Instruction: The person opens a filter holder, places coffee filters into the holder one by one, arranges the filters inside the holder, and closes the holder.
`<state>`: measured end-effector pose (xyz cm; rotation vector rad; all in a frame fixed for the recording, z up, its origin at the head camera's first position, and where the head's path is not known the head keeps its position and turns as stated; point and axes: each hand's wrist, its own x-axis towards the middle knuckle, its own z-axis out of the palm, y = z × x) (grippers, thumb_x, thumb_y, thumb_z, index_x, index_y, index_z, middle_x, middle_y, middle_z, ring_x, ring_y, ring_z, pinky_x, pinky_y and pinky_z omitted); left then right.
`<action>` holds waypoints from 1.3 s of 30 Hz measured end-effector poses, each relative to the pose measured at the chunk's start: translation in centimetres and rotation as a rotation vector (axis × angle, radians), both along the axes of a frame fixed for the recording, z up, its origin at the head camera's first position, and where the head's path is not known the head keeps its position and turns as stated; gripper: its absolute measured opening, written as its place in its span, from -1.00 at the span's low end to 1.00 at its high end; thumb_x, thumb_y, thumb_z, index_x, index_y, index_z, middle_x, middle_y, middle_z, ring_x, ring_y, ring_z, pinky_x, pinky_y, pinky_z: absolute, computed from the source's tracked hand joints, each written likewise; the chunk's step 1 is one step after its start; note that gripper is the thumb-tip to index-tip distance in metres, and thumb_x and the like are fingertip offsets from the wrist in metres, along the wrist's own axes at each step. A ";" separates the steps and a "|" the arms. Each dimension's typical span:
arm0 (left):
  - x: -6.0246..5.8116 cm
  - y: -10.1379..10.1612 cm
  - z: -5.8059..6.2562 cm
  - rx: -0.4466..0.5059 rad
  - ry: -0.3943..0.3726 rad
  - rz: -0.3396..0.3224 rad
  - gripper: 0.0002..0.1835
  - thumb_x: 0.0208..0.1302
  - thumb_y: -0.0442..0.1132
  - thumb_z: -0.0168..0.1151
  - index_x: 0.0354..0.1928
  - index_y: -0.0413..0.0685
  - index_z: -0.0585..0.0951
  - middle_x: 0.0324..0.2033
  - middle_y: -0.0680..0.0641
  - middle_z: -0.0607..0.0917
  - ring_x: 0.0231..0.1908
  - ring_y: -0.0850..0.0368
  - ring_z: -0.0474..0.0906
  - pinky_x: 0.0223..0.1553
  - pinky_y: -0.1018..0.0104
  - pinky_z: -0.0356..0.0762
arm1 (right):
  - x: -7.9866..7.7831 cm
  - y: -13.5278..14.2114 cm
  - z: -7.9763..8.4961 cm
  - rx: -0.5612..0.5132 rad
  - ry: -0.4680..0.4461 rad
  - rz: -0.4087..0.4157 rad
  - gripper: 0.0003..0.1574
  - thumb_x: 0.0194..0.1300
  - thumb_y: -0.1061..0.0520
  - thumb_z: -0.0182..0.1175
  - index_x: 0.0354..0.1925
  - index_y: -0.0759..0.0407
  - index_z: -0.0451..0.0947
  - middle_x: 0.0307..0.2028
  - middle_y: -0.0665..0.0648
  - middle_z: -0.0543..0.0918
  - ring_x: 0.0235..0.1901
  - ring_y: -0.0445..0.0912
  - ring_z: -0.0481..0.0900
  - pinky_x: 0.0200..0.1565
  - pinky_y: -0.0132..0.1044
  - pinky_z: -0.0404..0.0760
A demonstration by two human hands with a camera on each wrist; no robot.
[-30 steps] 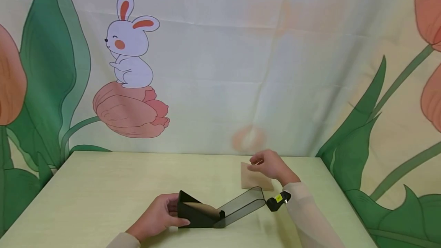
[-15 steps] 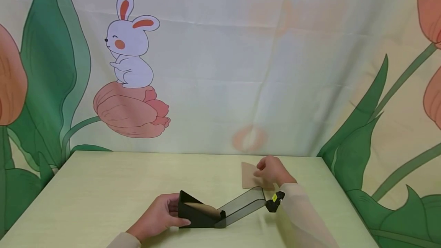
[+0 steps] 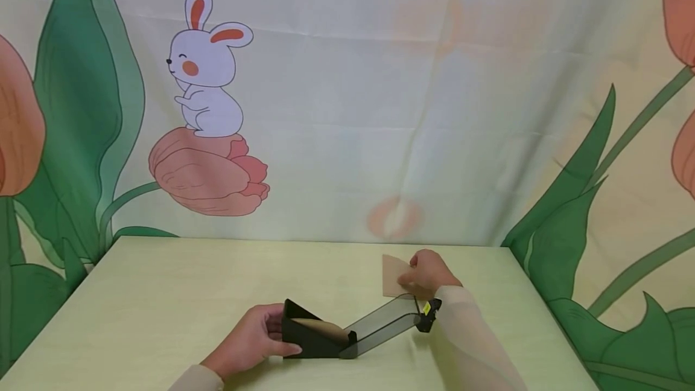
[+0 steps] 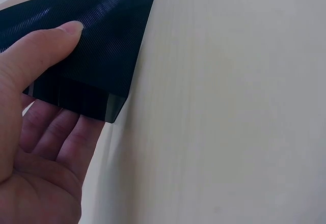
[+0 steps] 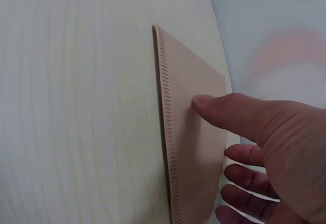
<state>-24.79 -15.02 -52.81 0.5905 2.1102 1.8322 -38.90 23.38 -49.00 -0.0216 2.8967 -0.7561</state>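
Note:
My left hand [image 3: 252, 335] grips a black coffee filter holder [image 3: 311, 343] by its left end. In the left wrist view the thumb [image 4: 56, 43] lies along its ribbed side and the fingers reach behind. The clear lid [image 3: 382, 323] is swung out to the right, and a brown coffee filter [image 3: 320, 329] shows inside. Farther back, my right hand [image 3: 431, 271] holds another brown coffee filter [image 3: 392, 276] at its right side. In the right wrist view the thumb presses on this filter [image 5: 178, 81], inward of its crimped edge, with the other fingers curled at the opposite edge.
A pale wooden table [image 3: 206, 282] spans the view below a curtain [image 3: 326, 107] printed with a rabbit and tulips. The table's back edge lies close behind the right hand. A black wrist camera [image 3: 429, 315] overlaps the lid's outer end.
My right hand has shifted right and slightly toward me, from over the loose filter to its right side. That filter's back edge now looks curved. The left hand and holder stay put.

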 end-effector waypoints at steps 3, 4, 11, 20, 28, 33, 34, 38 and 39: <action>0.0 0.1 0.0 0.002 0.007 0.001 -0.46 0.08 -0.30 0.60 0.13 -0.21 0.64 0.00 -0.22 0.77 -0.07 0.07 0.77 -0.05 0.33 0.71 | -0.2 -0.1 -0.1 0.029 -0.014 -0.008 -0.36 0.11 -0.02 0.53 0.05 0.33 0.62 0.06 0.23 0.69 0.01 0.05 0.60 0.14 0.00 0.62; 0.0 0.1 0.0 0.002 0.009 0.001 -0.46 0.08 -0.30 0.60 0.13 -0.21 0.65 -0.01 -0.22 0.77 -0.07 0.07 0.77 -0.05 0.33 0.71 | -0.3 -0.1 -0.1 0.036 -0.015 -0.003 -0.36 0.11 -0.01 0.53 0.04 0.34 0.62 0.07 0.24 0.69 0.01 0.06 0.60 0.15 0.02 0.61; 0.0 0.1 -0.1 -0.007 0.014 0.004 -0.47 0.07 -0.30 0.60 0.12 -0.19 0.65 -0.01 -0.21 0.77 -0.08 0.07 0.77 -0.06 0.34 0.71 | -0.4 -0.1 -0.2 0.025 -0.029 -0.005 -0.30 0.10 0.00 0.56 0.09 0.33 0.56 0.03 0.23 0.67 -0.02 0.06 0.59 0.16 0.03 0.60; 0.0 0.1 -0.3 -0.012 0.018 0.009 -0.46 0.07 -0.30 0.61 0.11 -0.22 0.65 -0.02 -0.22 0.77 -0.09 0.08 0.77 -0.06 0.36 0.71 | -0.6 -0.1 -0.4 0.004 -0.018 -0.021 -0.41 0.13 0.05 0.55 0.03 0.34 0.61 -0.02 0.21 0.69 -0.10 0.04 0.58 0.10 0.03 0.62; -0.1 0.1 -0.3 -0.015 0.023 0.011 -0.47 0.06 -0.29 0.61 0.11 -0.21 0.65 -0.03 -0.22 0.78 -0.10 0.09 0.77 -0.07 0.36 0.71 | -0.5 -0.3 -0.3 -0.013 -0.009 -0.044 -0.53 0.12 0.07 0.55 -0.07 0.30 0.68 -0.11 0.16 0.72 -0.14 0.01 0.58 0.05 -0.01 0.64; -0.1 0.1 -0.2 -0.016 0.033 0.005 -0.48 0.08 -0.30 0.60 0.11 -0.20 0.65 -0.03 -0.22 0.78 -0.10 0.10 0.77 -0.06 0.35 0.71 | -0.5 -0.5 -0.3 -0.002 0.012 -0.043 -0.59 0.11 0.08 0.56 -0.13 0.27 0.71 -0.19 0.13 0.71 -0.20 0.00 0.56 -0.03 -0.06 0.64; -0.1 0.1 -0.2 -0.016 0.034 0.005 -0.48 0.08 -0.31 0.60 0.11 -0.20 0.65 -0.03 -0.22 0.78 -0.10 0.10 0.77 -0.06 0.35 0.71 | -0.5 -0.6 -0.2 -0.001 0.016 -0.040 -0.61 0.11 0.08 0.56 -0.15 0.26 0.71 -0.21 0.12 0.71 -0.22 -0.01 0.55 -0.05 -0.08 0.63; -0.1 0.1 -0.1 -0.015 0.031 0.005 -0.49 0.08 -0.31 0.59 0.10 -0.20 0.65 -0.03 -0.22 0.78 -0.10 0.09 0.77 -0.06 0.35 0.71 | -0.4 -0.7 0.0 0.003 0.031 -0.031 -0.64 0.09 0.09 0.57 -0.19 0.25 0.73 -0.25 0.11 0.71 -0.25 -0.02 0.54 -0.10 -0.11 0.63; -0.1 0.1 -0.1 -0.015 0.029 0.006 -0.49 0.08 -0.31 0.59 0.10 -0.20 0.65 -0.03 -0.22 0.78 -0.10 0.09 0.77 -0.06 0.35 0.71 | -0.3 -0.7 0.0 0.002 0.032 -0.030 -0.64 0.09 0.09 0.57 -0.19 0.25 0.73 -0.24 0.11 0.72 -0.25 -0.02 0.54 -0.10 -0.10 0.63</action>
